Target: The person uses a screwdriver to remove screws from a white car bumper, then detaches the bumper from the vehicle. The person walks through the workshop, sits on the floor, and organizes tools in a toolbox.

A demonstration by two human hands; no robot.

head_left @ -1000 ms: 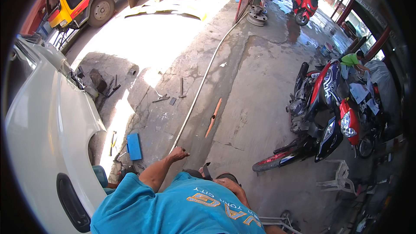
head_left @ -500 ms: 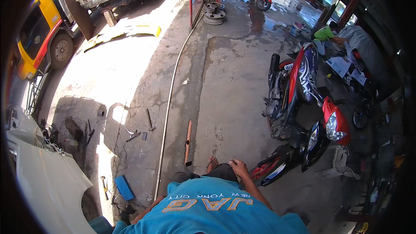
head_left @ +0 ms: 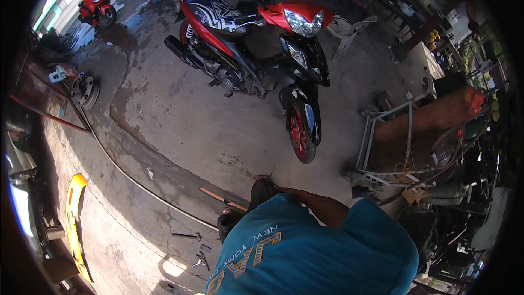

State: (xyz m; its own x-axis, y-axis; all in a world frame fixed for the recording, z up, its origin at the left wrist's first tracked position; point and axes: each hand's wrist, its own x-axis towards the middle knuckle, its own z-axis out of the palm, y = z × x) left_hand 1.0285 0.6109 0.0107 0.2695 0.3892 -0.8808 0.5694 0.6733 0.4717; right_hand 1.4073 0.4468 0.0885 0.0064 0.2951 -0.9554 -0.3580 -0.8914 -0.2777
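My right forearm reaches from the teal sleeve toward my dark-clothed leg. At its end, my right hand is by the knee, small and dark, and its fingers cannot be made out. My left hand is out of sight. Near my feet an orange-brown stick lies on the concrete. Closer to the lower edge are a hammer, a small dark block and a tool like locking pliers.
Ahead stands a red and black motorcycle. A metal-framed cart with a rust-coloured cylinder stands at right. A pale hose runs along the floor at left, with a yellow bumper beyond. A plastic chair and a red scooter are farther off.
My view has swung to the right, bringing the cart and cylinder in. The motorcycle now appears nearer the middle. My left arm, partly visible before, is no longer in view.
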